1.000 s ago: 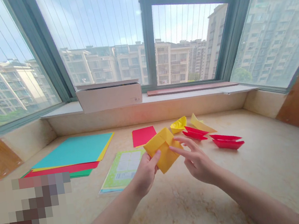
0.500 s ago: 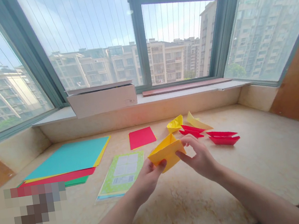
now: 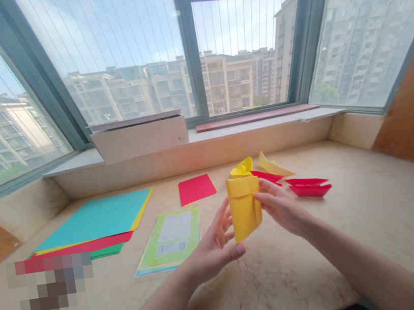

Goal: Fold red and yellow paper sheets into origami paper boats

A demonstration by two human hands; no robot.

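Note:
A folded yellow paper (image 3: 244, 207) stands upright in the air above the stone ledge (image 3: 373, 214), its folded flap at the top. My right hand (image 3: 281, 207) pinches its right edge. Just left of the paper, my left hand (image 3: 214, 249) has its fingers spread, the thumb under the paper's bottom corner. Behind the paper lie a yellow paper boat (image 3: 243, 168), a flat yellow folded piece (image 3: 273, 166) and red paper boats (image 3: 307, 187).
A stack of coloured sheets, teal on top (image 3: 96, 217), lies at the left. A green-edged booklet (image 3: 170, 237) and a red folded sheet (image 3: 195, 189) lie in the middle. A white cardboard box (image 3: 141, 137) sits on the window sill. A blurred patch covers the lower left.
The yellow paper turned from lying flat and tilted to standing upright. My left hand let go and opened its fingers; my right hand took hold of the right edge.

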